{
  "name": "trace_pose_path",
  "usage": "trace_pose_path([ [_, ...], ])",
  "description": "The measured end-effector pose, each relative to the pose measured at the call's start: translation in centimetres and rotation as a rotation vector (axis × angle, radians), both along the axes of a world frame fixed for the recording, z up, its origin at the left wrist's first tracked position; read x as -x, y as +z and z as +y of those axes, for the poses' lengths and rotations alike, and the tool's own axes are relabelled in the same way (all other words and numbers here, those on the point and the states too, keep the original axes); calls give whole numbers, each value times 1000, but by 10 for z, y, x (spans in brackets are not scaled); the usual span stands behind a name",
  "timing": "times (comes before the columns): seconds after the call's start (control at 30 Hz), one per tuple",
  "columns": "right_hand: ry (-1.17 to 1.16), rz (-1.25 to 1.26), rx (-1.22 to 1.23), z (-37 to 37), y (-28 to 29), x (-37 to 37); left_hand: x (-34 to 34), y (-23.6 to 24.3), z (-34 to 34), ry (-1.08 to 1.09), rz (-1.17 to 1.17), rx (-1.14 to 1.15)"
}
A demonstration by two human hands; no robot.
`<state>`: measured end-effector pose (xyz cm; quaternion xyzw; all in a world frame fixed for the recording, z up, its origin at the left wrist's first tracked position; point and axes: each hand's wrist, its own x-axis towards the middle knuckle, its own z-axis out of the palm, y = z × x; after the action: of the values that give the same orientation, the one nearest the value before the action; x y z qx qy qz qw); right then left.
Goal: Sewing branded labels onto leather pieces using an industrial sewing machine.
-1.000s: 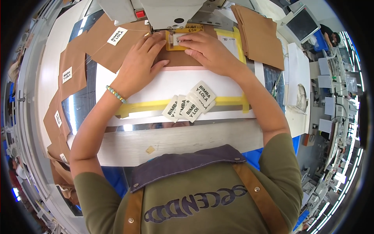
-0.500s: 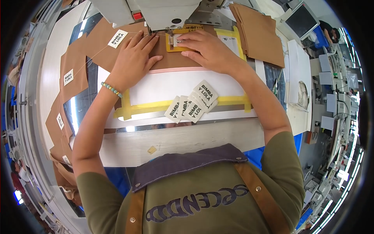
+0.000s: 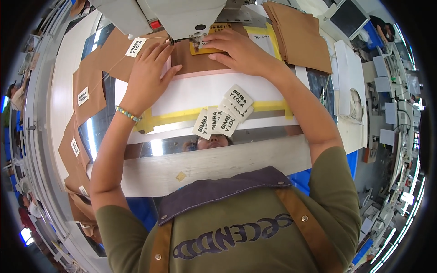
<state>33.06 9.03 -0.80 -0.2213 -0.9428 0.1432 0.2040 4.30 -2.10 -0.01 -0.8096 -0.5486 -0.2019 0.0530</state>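
My left hand lies with fingers stretched out on a brown sheet, left of the sewing machine's needle area. A beaded bracelet is on that wrist. With fingers slightly bent and apart, my right hand rests on a yellow template plate that lies on the brown sheet. A white printed label shows partly in the plate's window, beneath my fingertips. The sewing machine head stands just beyond both hands. White square labels lie in a loose pile nearer to me.
Brown pieces with white labels, joined by thread, trail down the left side. A stack of brown sheets sits at the far right, near a screen. Yellow tape borders the white work sheet.
My left hand has slid slightly left and toward me on the brown sheet. My right hand stays on the yellow plate. The whole view has shifted a little.
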Motion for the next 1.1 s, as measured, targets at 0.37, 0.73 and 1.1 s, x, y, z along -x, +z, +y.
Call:
trace_pose_path([
  [0.37,-47,-14,106,-11,11,-11,-15,1,-6,-74,-79,86],
  [0.73,-522,577,205,27,5,-97,-18,-2,3,-140,3,106],
  [1.1,-579,609,304,31,2,-108,-30,-5,12,-188,-64,128],
])
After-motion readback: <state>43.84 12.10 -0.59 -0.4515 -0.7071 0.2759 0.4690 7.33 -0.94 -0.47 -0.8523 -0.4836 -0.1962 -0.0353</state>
